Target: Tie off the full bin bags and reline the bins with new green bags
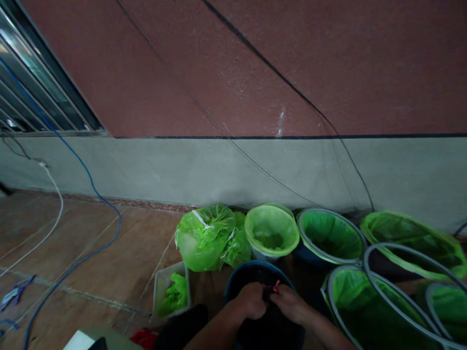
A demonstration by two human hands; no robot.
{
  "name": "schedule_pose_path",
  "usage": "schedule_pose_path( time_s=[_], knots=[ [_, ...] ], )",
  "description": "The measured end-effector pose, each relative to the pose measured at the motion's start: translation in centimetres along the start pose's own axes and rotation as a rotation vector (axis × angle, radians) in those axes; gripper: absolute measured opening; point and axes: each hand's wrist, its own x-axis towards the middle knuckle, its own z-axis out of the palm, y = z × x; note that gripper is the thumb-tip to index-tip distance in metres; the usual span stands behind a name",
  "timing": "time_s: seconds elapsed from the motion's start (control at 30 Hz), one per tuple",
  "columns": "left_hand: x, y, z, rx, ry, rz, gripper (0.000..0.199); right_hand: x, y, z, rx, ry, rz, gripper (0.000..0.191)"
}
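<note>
The left hand (252, 300) and right hand (288, 302) pinch the top of what looks like a dark bag (269, 323) in the blue bucket (241, 272), which could flop open if they slip.

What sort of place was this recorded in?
Probably a porch or yard beside a building, though an indoor room is possible: a barred window, a red-and-grey wall and green-lined bins on a tiled floor.

Head cam, facing fwd/dn: blue bin (240, 278) near, wall (275, 70) beyond.
</note>
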Motion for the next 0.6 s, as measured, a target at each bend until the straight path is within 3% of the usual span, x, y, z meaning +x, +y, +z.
schedule_pose_path(
  time_s=[0.13,0.27,0.4,0.5,0.6],
  knots=[
    [0.4,-0.1,-0.4,-0.168,0.029,-0.058,0.013,0.0,-1.0,-1.3,-0.122,0.171,0.000,0.027],
    [0.5,0.1,-1.1,-0.254,0.115,-0.102,0.021,-0.5,-2.7,-2.2,-0.160,0.376,-0.104,0.049],
    [1.0,0.1,-1.4,-0.329,0.165,-0.119,0.023,-1.7,-3.9,-1.3,-0.201,0.259,-0.248,0.066],
    [1.2,0.2,-1.3,-0.483,0.184,-0.166,0.018,-2.3,-3.5,0.2,-0.247,0.160,-0.257,0.086],
    [1.0,0.6,-1.2,-0.753,0.143,-0.178,0.016,-2.1,-2.4,1.0,-0.246,0.139,-0.234,0.085]
  ],
)
